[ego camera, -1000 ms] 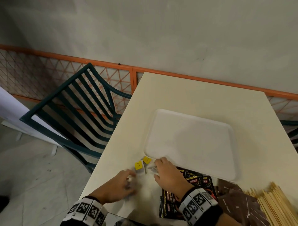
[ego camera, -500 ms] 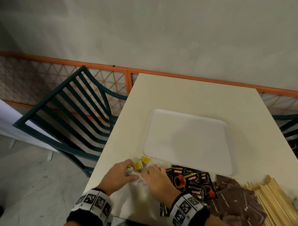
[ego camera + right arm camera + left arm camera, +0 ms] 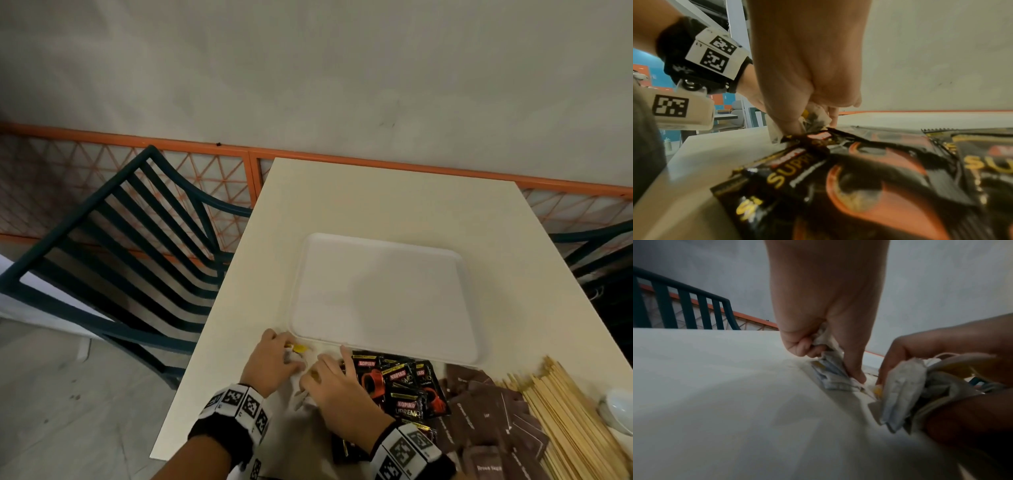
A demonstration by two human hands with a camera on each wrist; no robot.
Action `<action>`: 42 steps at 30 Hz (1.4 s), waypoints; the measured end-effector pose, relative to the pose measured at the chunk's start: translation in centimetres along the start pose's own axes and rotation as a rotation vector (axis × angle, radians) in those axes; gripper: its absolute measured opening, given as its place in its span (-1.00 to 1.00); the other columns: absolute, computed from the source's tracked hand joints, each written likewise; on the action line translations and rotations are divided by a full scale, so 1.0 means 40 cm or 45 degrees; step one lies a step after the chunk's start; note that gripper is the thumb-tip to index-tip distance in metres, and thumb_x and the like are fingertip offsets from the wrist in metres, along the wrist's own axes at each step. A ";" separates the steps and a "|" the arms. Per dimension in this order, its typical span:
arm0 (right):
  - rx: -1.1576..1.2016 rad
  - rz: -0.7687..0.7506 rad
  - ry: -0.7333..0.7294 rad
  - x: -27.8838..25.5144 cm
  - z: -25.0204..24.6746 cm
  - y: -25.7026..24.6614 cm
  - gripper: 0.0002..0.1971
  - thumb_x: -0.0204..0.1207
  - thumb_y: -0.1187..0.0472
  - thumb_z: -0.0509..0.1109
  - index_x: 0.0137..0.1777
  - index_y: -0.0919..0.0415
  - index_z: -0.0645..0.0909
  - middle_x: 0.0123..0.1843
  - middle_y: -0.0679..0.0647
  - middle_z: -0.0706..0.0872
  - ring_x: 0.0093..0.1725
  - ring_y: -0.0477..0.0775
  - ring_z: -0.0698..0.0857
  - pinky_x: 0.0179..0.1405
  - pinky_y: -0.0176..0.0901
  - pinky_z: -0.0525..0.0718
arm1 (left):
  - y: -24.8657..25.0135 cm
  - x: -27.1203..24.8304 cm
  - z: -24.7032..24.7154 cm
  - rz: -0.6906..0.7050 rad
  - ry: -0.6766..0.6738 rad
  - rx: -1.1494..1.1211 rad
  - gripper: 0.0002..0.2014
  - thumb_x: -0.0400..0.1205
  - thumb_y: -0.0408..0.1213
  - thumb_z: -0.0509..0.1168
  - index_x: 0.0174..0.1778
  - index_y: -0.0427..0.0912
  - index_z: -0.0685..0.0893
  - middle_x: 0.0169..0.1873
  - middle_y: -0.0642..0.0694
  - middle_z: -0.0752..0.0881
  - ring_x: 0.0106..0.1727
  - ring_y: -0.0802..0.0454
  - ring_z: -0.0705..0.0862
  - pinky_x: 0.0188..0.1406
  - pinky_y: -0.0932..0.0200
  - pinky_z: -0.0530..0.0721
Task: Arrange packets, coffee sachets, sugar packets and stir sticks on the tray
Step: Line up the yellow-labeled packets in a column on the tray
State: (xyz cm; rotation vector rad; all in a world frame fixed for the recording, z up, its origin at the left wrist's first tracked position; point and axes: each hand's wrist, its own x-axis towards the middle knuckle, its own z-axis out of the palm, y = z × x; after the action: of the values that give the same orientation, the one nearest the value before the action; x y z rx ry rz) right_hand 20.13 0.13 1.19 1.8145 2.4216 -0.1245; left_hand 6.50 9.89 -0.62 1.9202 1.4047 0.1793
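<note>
An empty white tray (image 3: 383,301) lies in the middle of the cream table. Just in front of its near left corner, my left hand (image 3: 286,356) pinches a few white tea bags (image 3: 831,369) with yellow tags (image 3: 301,348) against the tabletop. Close beside it, my right hand (image 3: 325,377) holds a bunch of tea bags (image 3: 902,386) in curled fingers (image 3: 791,123). Black coffee sachets (image 3: 404,387) lie to the right of that hand and partly under its wrist. Brown sugar packets (image 3: 486,411) and wooden stir sticks (image 3: 565,418) lie further right.
A dark green slatted chair (image 3: 120,246) stands off the table's left edge, and part of another chair (image 3: 596,246) shows at the right. An orange mesh fence (image 3: 205,171) runs behind the table. A white rounded object (image 3: 616,407) sits at the far right.
Both hands have drawn together over the tea bags. The yellow tags that lay loose by the tray corner are now mostly under the fingers. The camera has shifted left.
</note>
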 end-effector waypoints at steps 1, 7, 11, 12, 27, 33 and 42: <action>-0.004 -0.014 0.024 0.000 0.003 -0.001 -0.79 0.14 0.11 0.37 -0.18 -0.09 0.63 -0.22 -0.08 0.69 -0.09 -0.03 0.72 0.19 0.21 0.63 | 0.000 -0.001 0.003 0.007 -0.005 0.004 -0.57 0.44 -0.20 0.46 0.21 -0.20 0.57 0.07 -0.08 0.39 -0.05 -0.03 0.57 0.03 0.29 0.52; 0.147 -0.093 0.126 0.004 -0.002 0.001 -0.75 0.15 0.13 0.40 -0.13 -0.06 0.58 -0.19 -0.08 0.64 -0.09 -0.09 0.59 0.23 0.11 0.63 | -0.022 -0.021 -0.016 0.023 -0.045 -0.017 -0.81 0.46 -0.25 0.44 -0.10 -0.03 0.58 -0.12 -0.06 0.55 -0.05 -0.06 0.62 -0.02 0.17 0.61; 0.574 -0.038 0.150 0.028 -0.050 0.010 -0.71 0.49 0.16 0.16 0.18 0.10 0.54 0.07 0.04 0.55 0.13 -0.04 0.41 0.35 -0.15 0.37 | -0.035 -0.049 -0.041 -0.114 -0.025 -0.414 -0.76 0.42 -0.34 0.49 -0.24 -0.13 0.52 -0.42 -0.11 0.65 -0.42 -0.02 0.64 -0.47 0.15 0.64; 0.752 0.006 0.121 0.031 -0.066 0.018 -0.69 0.55 0.18 0.19 0.27 0.15 0.50 0.16 0.06 0.49 0.17 -0.03 0.42 0.29 -0.29 0.31 | -0.038 -0.052 -0.048 -0.129 -0.006 -0.470 -0.77 0.41 -0.37 0.49 -0.23 -0.15 0.53 -0.40 -0.12 0.64 -0.39 -0.01 0.63 -0.42 0.12 0.66; 1.371 0.311 0.326 0.070 -0.105 -0.015 -0.58 0.61 -0.06 0.15 0.44 -0.06 0.25 0.30 0.03 0.44 0.30 0.02 0.38 0.31 -0.19 0.36 | 0.107 -0.078 -0.114 -0.243 -0.392 -1.532 -0.73 0.67 -0.22 0.07 0.16 -0.23 0.59 -0.10 -0.18 0.68 -0.22 0.02 0.70 -0.34 0.13 0.69; 1.111 0.301 0.353 0.044 -0.106 -0.013 -0.38 0.46 -0.27 0.03 0.47 0.02 0.25 0.41 -0.03 0.34 0.39 -0.07 0.28 0.47 -0.03 0.32 | 0.145 -0.094 -0.089 -0.264 -0.544 -1.676 -0.44 0.57 0.21 0.03 0.14 -0.15 0.69 -0.08 -0.16 0.77 -0.08 -0.06 0.75 -0.23 0.06 0.73; 1.738 0.260 0.313 -0.039 -0.128 0.127 -0.16 0.46 0.06 0.45 0.49 -0.38 -0.09 0.55 -0.20 0.12 0.47 -0.50 0.20 0.31 -0.59 0.34 | 0.225 -0.069 -0.032 -0.314 -0.511 -1.852 -0.54 0.50 -0.25 0.24 0.33 -0.32 0.55 0.07 -0.32 0.74 -0.02 -0.13 0.78 -0.14 0.01 0.79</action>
State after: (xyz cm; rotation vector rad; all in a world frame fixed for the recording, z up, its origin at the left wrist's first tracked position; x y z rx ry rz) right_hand 25.22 0.74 6.49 2.5242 2.3586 -2.0282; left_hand 11.66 6.95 6.78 0.5209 0.7654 0.4894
